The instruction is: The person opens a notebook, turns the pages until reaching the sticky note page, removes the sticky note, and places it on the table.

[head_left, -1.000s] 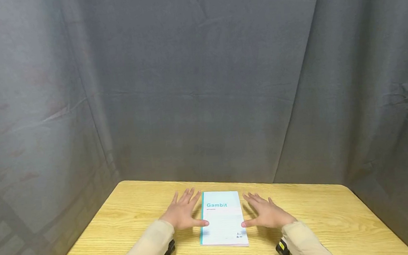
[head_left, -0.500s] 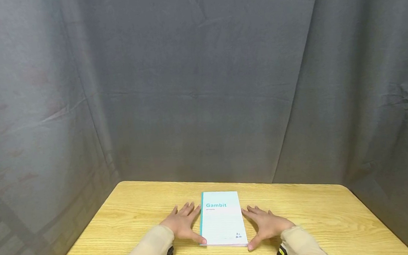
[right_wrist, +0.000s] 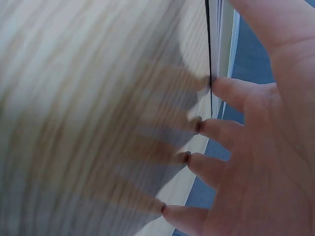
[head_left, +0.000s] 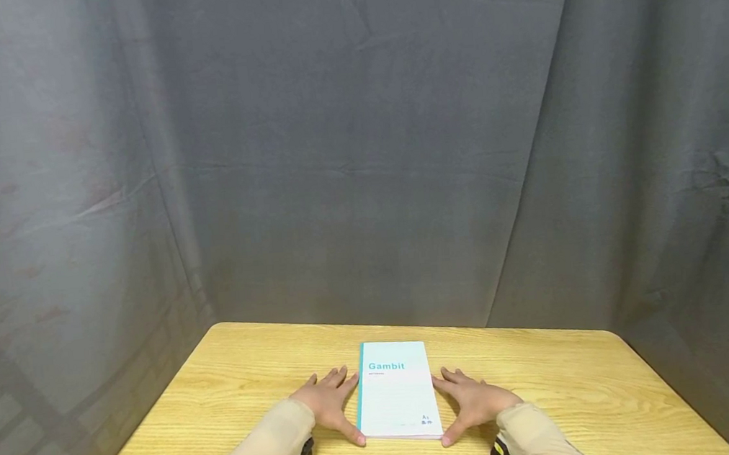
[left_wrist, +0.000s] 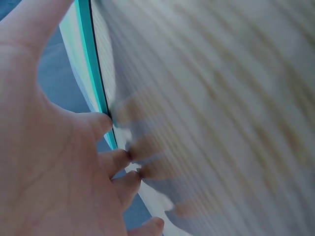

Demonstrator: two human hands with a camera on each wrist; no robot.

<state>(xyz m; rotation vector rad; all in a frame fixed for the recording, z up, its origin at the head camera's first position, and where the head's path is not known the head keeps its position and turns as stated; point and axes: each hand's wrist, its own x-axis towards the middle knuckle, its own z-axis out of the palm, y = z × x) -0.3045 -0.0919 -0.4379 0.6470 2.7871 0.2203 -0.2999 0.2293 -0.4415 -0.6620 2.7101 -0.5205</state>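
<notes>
There was 1 surface [head_left: 567,383] carrying 1 notebook [head_left: 397,398]. Flanking the notebook were 1 left hand [head_left: 329,402] and 1 right hand [head_left: 476,400], with 2 sleeves [head_left: 263,446] and 2 black wrist devices [head_left: 304,453].

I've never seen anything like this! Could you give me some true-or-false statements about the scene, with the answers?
1. The notebook lies flat on the table. True.
2. The right hand is clenched in a fist. False: its fingers are spread beside the notebook.
3. The word "Gambit" is printed on the notebook. True.
4. The teal strip is on the right hand's side. False: it runs along the edge by the left hand.
5. The sleeves are black. False: they are beige.
</notes>
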